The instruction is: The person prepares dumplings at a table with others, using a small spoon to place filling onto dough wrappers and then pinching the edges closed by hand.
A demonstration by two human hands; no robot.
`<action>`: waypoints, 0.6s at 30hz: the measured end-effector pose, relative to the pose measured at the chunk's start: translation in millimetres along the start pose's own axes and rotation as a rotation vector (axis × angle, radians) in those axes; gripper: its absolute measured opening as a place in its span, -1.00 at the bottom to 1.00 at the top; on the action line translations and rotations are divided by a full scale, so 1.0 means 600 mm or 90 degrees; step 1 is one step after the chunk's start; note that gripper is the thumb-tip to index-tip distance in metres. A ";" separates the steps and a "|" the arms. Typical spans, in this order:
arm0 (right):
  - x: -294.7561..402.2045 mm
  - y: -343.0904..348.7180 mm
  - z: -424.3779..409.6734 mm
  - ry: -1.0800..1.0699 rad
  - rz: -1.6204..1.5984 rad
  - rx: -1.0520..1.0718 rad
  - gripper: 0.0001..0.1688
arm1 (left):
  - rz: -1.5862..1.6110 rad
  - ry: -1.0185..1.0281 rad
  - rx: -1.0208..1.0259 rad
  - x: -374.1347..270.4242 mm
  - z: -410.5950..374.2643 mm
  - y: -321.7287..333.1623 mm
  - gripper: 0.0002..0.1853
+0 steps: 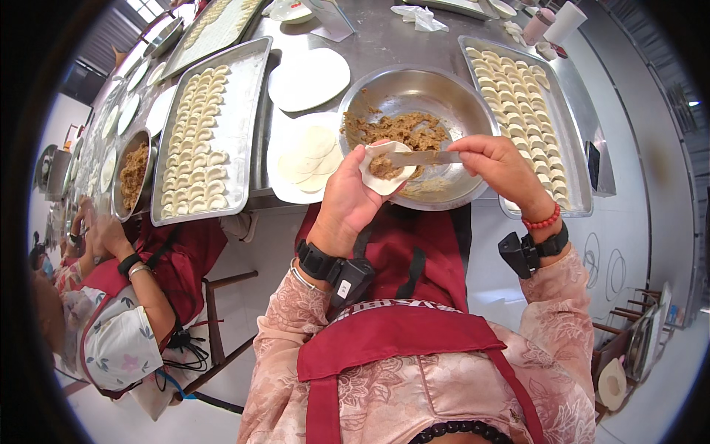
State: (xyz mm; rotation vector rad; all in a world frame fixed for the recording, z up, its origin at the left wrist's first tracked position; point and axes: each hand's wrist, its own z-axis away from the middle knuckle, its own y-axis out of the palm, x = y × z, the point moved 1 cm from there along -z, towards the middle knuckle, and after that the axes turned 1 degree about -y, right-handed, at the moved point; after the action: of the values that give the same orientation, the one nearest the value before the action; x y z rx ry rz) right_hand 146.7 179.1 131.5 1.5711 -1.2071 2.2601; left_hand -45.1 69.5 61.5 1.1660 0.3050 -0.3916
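Note:
My left hand [355, 194] cups a round dough wrapper [400, 183] with a lump of brown filling [384, 167] on it. In my right hand [502, 169] is a flat metal spatula [430, 157], its blade touching the filling. Both hands are over the near side of a wide steel bowl [444, 105], where more brown filling [399, 129] lies along the bottom and left wall. Left of the bowl, a small pile of flat wrappers [312, 158] rests on a white plate [280, 188].
Metal trays with rows of dumplings stand to the left [256, 72] and right [577, 188]. Another white plate [309, 79] lies behind the wrappers. At far left a co-worker's hands [108, 233] are beside a bowl of filling [132, 172]. A dark phone-like object [592, 165] stands right.

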 end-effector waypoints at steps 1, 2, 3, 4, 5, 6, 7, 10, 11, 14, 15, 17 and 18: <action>0.000 0.009 -0.001 -0.019 -0.012 0.001 -0.79 | 0.009 0.003 -0.002 0.001 0.000 0.003 -0.54; 0.000 0.017 -0.002 -0.038 -0.023 0.002 -0.79 | 0.018 0.005 -0.003 0.003 -0.001 0.005 -0.55; 0.002 0.025 -0.004 -0.068 0.033 -0.023 -0.78 | 0.020 0.006 0.007 0.004 -0.001 0.005 -0.55; 0.003 0.033 -0.005 -0.098 0.089 -0.048 -0.78 | 0.021 0.006 0.018 0.007 -0.001 0.004 -0.55; 0.001 0.039 -0.006 -0.128 0.145 -0.073 -0.77 | 0.023 0.007 0.028 0.007 0.000 0.003 -0.55; -0.005 0.039 -0.008 -0.139 0.146 -0.088 -0.77 | 0.021 0.009 0.029 0.007 0.001 0.003 -0.55; -0.011 0.037 -0.009 -0.129 0.123 -0.085 -0.77 | 0.019 0.010 0.029 0.007 0.002 0.003 -0.55; -0.020 0.027 -0.010 -0.071 0.029 -0.062 -0.76 | 0.023 0.018 0.011 0.004 0.005 0.004 -0.55; -0.019 0.022 -0.009 -0.035 -0.021 -0.047 -0.76 | 0.026 0.021 0.002 0.002 0.006 0.004 -0.54; -0.023 0.023 -0.004 0.025 -0.146 -0.021 -0.75 | 0.033 0.017 0.006 0.002 0.003 0.002 -0.54; -0.025 0.025 -0.002 0.037 -0.186 -0.016 -0.74 | 0.038 0.010 0.007 0.002 0.003 0.002 -0.54; -0.022 0.025 0.003 0.041 -0.140 -0.017 -0.74 | 0.048 -0.003 0.008 0.002 0.002 0.000 -0.55; -0.020 0.025 0.004 0.042 -0.119 -0.016 -0.74 | 0.048 0.000 0.008 0.001 0.002 -0.003 -0.55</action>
State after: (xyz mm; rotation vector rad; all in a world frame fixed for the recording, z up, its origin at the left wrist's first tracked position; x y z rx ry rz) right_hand 146.1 171.5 113.7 1.5190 -1.0226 2.1525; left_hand -45.1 67.7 60.3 1.1865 0.2578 -0.3280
